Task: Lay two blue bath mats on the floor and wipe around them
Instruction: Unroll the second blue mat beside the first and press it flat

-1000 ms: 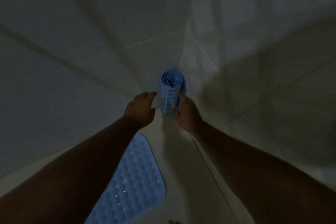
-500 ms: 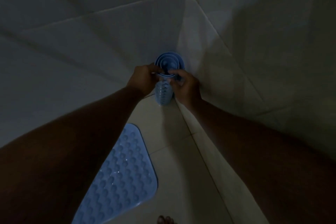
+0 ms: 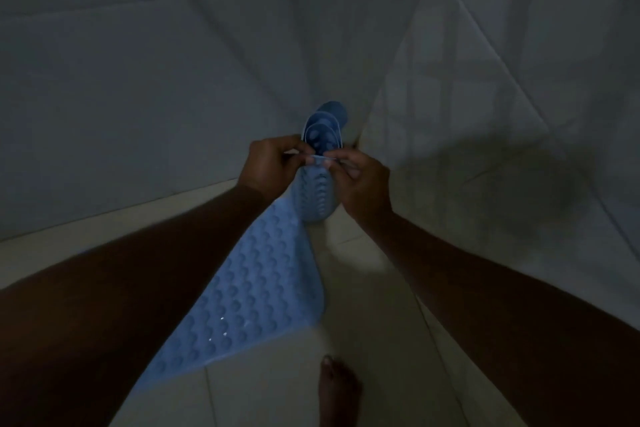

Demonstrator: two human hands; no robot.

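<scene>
Our left hand and right hand both pinch the top edge of the rolled blue mat, which stands upright near the far wall. The flat blue mat lies on the floor at near left.

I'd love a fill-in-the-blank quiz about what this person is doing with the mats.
The left hand and right hand pinch the second mat, which is ___ up.
The flat mat lies on the ___.
Both mats are coloured ___.
A bare ___ stands beside the flat mat.
Missing words: rolled; floor; blue; foot.
</scene>
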